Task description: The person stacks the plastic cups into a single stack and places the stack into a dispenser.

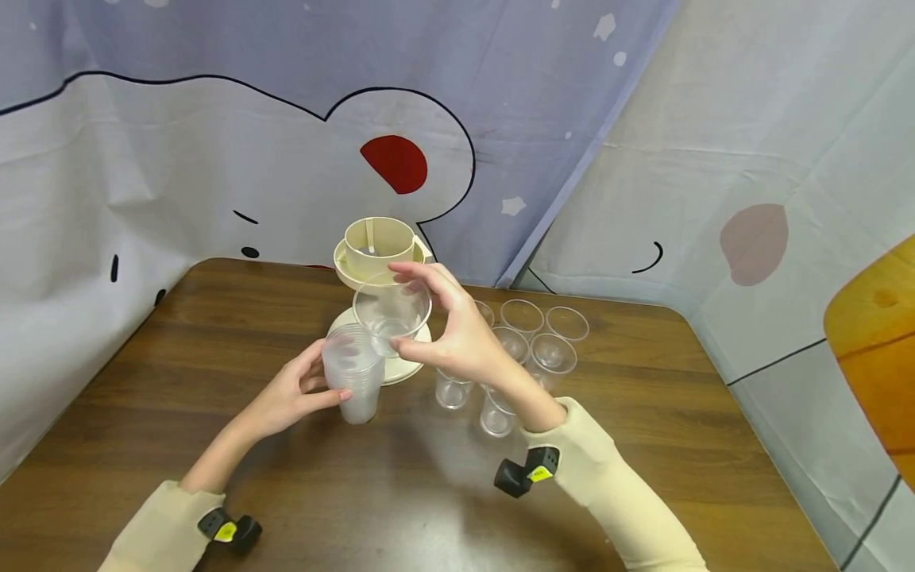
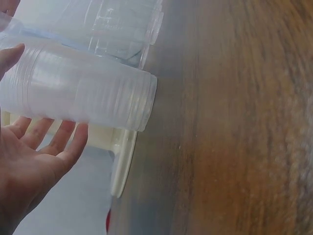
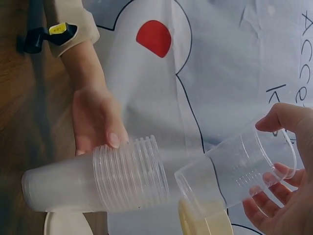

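My left hand [image 1: 289, 395] holds a stack of nested clear plastic cups [image 1: 355, 377] from its left side, thumb in front and fingers behind. The stack tilts a little over the table. A single clear plastic cup [image 1: 391, 310] is in my right hand [image 1: 457, 338], thumb and fingers spread around its rim. In the right wrist view this loose cup [image 3: 230, 169] is separate from the stack [image 3: 132, 176], its base toward the stack's rims. Behind both stands a cream cup-shaped holder [image 1: 379, 242] on a round base [image 1: 407, 369], partly covered by the right hand's cup.
Several clear cups [image 1: 553, 355] stand upright in a group on the brown wooden table [image 1: 615, 492], right of the holder and partly behind my right forearm. A printed curtain [image 1: 286, 183] hangs along the table's back edge. An orange shape [image 1: 875, 349] is at the right.
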Demonstrator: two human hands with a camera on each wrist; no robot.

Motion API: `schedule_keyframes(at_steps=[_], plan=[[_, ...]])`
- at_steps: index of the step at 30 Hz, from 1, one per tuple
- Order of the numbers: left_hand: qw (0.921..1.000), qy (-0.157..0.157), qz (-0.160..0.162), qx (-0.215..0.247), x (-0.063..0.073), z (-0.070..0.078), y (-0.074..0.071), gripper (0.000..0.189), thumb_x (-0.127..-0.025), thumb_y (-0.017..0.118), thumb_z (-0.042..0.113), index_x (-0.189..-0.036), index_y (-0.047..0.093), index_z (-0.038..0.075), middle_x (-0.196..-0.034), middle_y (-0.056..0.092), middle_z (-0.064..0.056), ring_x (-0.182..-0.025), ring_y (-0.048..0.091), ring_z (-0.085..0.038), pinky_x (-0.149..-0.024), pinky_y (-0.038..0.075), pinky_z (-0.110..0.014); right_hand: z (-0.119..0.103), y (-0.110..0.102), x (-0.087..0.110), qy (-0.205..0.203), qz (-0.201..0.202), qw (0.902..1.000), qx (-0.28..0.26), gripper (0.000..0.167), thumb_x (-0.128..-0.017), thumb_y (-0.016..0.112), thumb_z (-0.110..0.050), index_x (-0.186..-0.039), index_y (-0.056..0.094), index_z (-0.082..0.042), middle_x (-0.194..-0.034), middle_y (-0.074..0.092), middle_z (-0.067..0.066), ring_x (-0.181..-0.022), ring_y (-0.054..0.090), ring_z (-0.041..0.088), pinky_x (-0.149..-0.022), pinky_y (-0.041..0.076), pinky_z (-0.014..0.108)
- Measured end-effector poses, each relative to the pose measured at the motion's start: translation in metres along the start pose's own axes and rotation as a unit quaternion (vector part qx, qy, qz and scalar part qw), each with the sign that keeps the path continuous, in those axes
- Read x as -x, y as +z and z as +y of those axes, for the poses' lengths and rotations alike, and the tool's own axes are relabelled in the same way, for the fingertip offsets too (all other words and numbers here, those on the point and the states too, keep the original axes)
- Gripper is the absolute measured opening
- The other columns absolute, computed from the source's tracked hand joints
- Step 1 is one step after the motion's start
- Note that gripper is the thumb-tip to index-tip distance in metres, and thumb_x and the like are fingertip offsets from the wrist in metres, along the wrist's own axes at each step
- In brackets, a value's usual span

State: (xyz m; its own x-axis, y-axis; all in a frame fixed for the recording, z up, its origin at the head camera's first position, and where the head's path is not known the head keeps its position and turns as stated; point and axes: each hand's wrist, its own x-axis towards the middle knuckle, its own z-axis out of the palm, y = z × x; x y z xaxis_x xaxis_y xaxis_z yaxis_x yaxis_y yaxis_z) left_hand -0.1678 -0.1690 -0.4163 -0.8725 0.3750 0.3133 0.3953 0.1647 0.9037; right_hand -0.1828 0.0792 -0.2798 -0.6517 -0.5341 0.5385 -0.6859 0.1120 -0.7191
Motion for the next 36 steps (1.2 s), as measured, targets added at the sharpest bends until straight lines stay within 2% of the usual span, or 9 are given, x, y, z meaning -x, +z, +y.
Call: schedule_keyframes(at_steps=[5, 11, 16, 19, 23, 31, 36], plan=[[1.0, 0.002, 0.001, 0.001, 0.0, 0.001, 0.001, 0.063, -0.083, 0.071, 0.001, -0.137, 0.039, 0.0, -0.121, 0.053, 0.013, -0.108, 0.058, 0.002, -0.086, 0.053, -0.021, 0.002, 0.005, -0.003, -0.004, 0.003, 1.0, -0.008, 0.069, -0.071, 0.074, -0.002, -0.135, 0.047, 0.0, -0.125, 0.051, 0.021, -0.117, 0.05, 0.027, -0.101, 0.043, 0.031], [1.0, -0.006, 0.002, -0.007, 0.001, 0.003, 0.001, 0.063, -0.084, 0.071, 0.002, -0.138, 0.038, 0.0, -0.122, 0.052, 0.01, -0.108, 0.057, 0.003, -0.088, 0.051, -0.018, 0.004, 0.01, -0.004, 0.002, 0.013, 0.9999, -0.001, 0.07, -0.071, 0.078, -0.004, -0.135, 0.048, -0.003, -0.124, 0.053, 0.018, -0.114, 0.052, 0.025, -0.097, 0.047, 0.034], [0.9999, -0.016, -0.001, -0.005, 0.002, 0.002, 0.001, 0.064, -0.085, 0.071, 0.003, -0.139, 0.036, 0.0, -0.124, 0.05, 0.004, -0.109, 0.056, 0.003, -0.089, 0.05, -0.017, 0.005, 0.015, -0.007, 0.008, 0.012, 0.9999, -0.001, 0.07, -0.072, 0.079, -0.006, -0.135, 0.048, -0.005, -0.124, 0.053, 0.017, -0.114, 0.053, 0.026, -0.091, 0.052, 0.036], [0.9998, -0.019, -0.003, -0.001, 0.002, 0.002, 0.001, 0.065, -0.085, 0.07, 0.002, -0.139, 0.035, -0.001, -0.125, 0.049, -0.001, -0.109, 0.056, 0.003, -0.089, 0.051, -0.017, 0.004, 0.018, -0.008, 0.007, 0.009, 0.9999, -0.002, 0.07, -0.073, 0.078, -0.006, -0.136, 0.048, -0.004, -0.126, 0.053, 0.017, -0.114, 0.054, 0.029, -0.092, 0.052, 0.036], [0.9997, -0.024, -0.006, 0.002, 0.002, 0.002, 0.001, 0.066, -0.085, 0.07, 0.002, -0.14, 0.033, -0.002, -0.128, 0.048, -0.008, -0.109, 0.056, 0.004, -0.089, 0.051, -0.018, 0.005, 0.021, -0.008, 0.006, 0.007, 1.0, 0.003, 0.07, -0.073, 0.078, -0.007, -0.136, 0.048, -0.005, -0.128, 0.053, 0.016, -0.113, 0.055, 0.027, -0.092, 0.052, 0.038], [0.9997, -0.025, -0.005, 0.004, 0.002, 0.003, 0.001, 0.066, -0.085, 0.07, 0.002, -0.14, 0.033, -0.002, -0.131, 0.046, -0.012, -0.111, 0.054, 0.005, -0.089, 0.051, -0.019, 0.007, 0.026, -0.008, 0.009, 0.001, 1.0, 0.002, 0.07, -0.073, 0.078, -0.007, -0.137, 0.047, -0.006, -0.128, 0.053, 0.016, -0.112, 0.056, 0.028, -0.092, 0.052, 0.043], [0.9996, -0.025, -0.009, 0.004, 0.002, 0.003, 0.001, 0.066, -0.086, 0.069, 0.003, -0.14, 0.033, -0.001, -0.132, 0.046, -0.016, -0.111, 0.055, 0.005, -0.09, 0.051, -0.021, 0.008, 0.028, -0.005, 0.021, 0.0, 0.9997, 0.01, 0.071, -0.073, 0.079, -0.008, -0.137, 0.048, -0.008, -0.128, 0.054, 0.014, -0.111, 0.057, 0.025, -0.092, 0.052, 0.036]])
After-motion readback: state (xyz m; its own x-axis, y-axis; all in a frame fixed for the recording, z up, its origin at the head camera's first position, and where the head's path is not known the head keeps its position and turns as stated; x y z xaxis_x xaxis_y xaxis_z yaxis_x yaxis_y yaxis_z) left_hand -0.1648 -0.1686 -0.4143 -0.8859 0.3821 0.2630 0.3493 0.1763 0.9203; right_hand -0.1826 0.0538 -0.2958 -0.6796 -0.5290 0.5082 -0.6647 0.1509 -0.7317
